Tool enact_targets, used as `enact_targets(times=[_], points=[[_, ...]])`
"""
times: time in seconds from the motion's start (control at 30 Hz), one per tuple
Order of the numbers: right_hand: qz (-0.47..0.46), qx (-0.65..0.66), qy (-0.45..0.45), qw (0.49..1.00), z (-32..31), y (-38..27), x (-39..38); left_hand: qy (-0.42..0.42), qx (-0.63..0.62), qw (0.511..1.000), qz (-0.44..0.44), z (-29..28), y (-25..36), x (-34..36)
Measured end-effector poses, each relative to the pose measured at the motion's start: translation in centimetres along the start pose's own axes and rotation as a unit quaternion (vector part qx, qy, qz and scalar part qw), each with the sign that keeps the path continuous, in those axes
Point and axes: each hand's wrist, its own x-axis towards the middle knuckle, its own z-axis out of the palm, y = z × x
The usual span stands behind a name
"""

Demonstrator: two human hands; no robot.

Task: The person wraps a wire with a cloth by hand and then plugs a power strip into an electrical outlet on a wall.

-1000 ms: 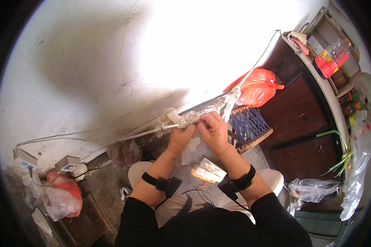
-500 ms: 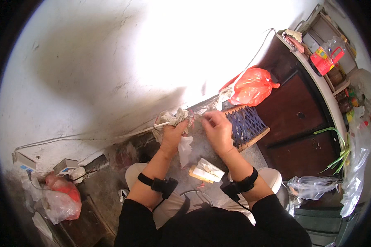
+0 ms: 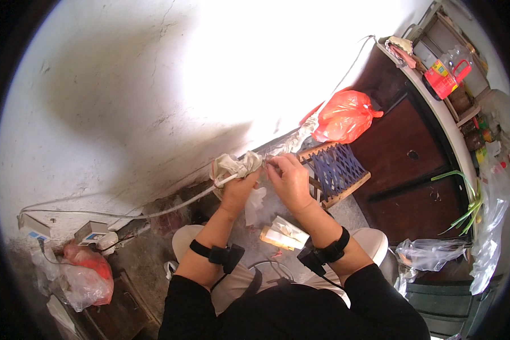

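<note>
A white cable [image 3: 192, 199] runs along the base of the wall, with pale, crumpled cloth-like wrapping [image 3: 230, 166] bunched around it. My left hand [image 3: 239, 192] is closed around that wrapped part. Close to its right, my right hand [image 3: 291, 182] pinches with thumb and forefinger at the cable line; what lies between the fingertips is too small to make out. Beyond the right hand, more pale wrapping [image 3: 294, 140] covers the cable, which rises to the upper right. A thin whitish plastic piece [image 3: 255, 205] hangs below my left hand.
Right of my hands stands a small stool with dark blue woven straps [image 3: 340, 173], beside a red plastic bag [image 3: 348, 117]. An opened paper packet [image 3: 284, 233] is between my knees. Socket boxes [image 3: 90, 231] sit at left above bags [image 3: 90, 277]. Dark cabinet doors [image 3: 405, 153] line the right.
My right hand has moved slightly left, its fingertips closer to my left hand. The cable left of my hands now hangs further out from the wall.
</note>
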Motion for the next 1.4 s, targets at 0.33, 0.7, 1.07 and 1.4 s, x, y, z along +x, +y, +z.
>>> enact_targets(times=[0.33, 0.7, 1.07, 1.4], points=[[0.029, -0.076, -0.023, 0.996, 0.4, 0.5, -0.2, -0.016, 0.036, 0.992, 0.120, 0.8, 0.4, -0.8], [0.425, 0.505, 0.087, 0.746, 2.8, 1.6, -2.9, 0.019, -0.057, 0.995, -0.080, 0.9, 0.4, -0.5], [0.318, 0.395, 0.034, 0.861, 3.0, 0.7, -5.3, 0.025, -0.166, 0.981, -0.092, 0.7, 0.7, -0.2], [0.211, 0.243, 0.075, 0.944, 2.5, 0.9, -2.5, 0.008, -0.146, 0.985, -0.096, 0.5, 0.5, -0.2]])
